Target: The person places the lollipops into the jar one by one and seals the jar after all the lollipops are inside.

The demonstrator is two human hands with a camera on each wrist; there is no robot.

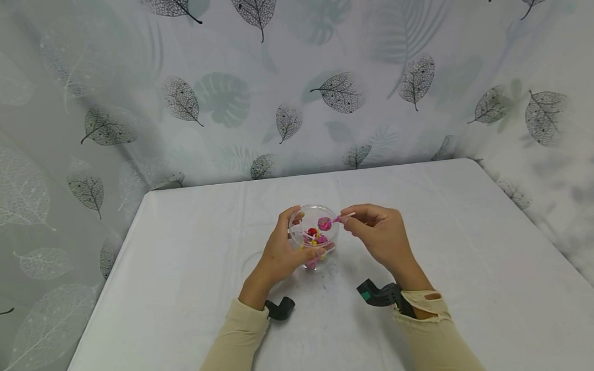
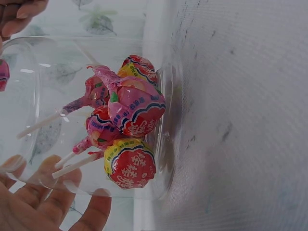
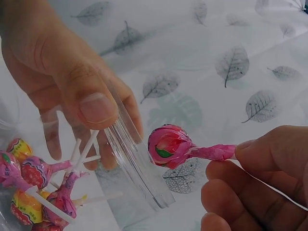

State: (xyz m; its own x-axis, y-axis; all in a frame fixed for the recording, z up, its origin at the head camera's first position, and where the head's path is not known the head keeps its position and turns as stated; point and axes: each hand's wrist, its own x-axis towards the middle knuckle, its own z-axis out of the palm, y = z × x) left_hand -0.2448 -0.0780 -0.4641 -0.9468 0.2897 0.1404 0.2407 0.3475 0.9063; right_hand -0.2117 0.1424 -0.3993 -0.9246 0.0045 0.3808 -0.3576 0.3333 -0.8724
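My left hand [image 1: 277,258] grips a clear round jar [image 1: 312,206] from its left side, thumb in front and fingers behind. Inside are several wrapped lollipops, among them a pink one [image 2: 137,106] and a yellow-and-red one [image 2: 130,163], their white sticks pointing toward the mouth. Just beside the jar's rim [image 3: 139,168], my right hand [image 1: 381,231] pinches one pink lollipop [image 3: 168,146] by its stick, close to the twisted wrapper. That lollipop's head points toward the jar; in the head view it overlaps the opening.
White cloth covers the table [image 1: 172,290]. A faint clear round outline [image 1: 245,264] shows left of the left hand. Black wrist devices [image 1: 281,309] sit on both wrists. Leaf-patterned fabric [image 1: 288,97] rises behind the table and at both sides.
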